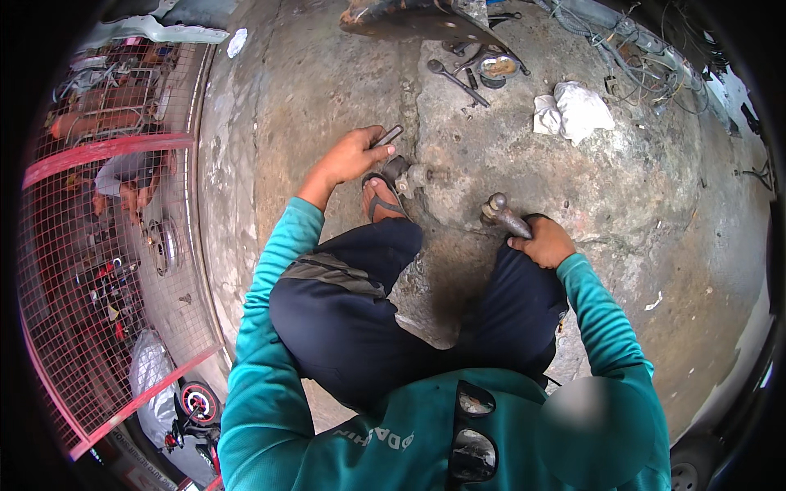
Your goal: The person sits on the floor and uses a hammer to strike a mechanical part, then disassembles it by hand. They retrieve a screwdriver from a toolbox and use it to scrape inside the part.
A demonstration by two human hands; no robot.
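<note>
My left hand (pixel 354 156) is closed around a short metal rod (pixel 389 137), perhaps a punch or chisel, tilted up to the right. Just below it, a grimy metal part (pixel 416 177) with a dark end and a thinner stub lies on the concrete, against my sandalled left foot (pixel 381 201). Over by my right knee, my right hand (pixel 547 243) grips a ball-peen hammer (pixel 509 217). Its worn steel head points away from me, apart from the metal part. My fingers and knee hide most of its handle.
Ahead lie a ratchet wrench (pixel 457 83), a round tin (pixel 498 69) and a large rusty metal piece (pixel 417 21). White rags (pixel 573 112) are to their right, with tangled cables (pixel 647 69) beyond. A red mesh fence (pixel 106 245) runs along the left; another person (pixel 127 182) crouches behind it.
</note>
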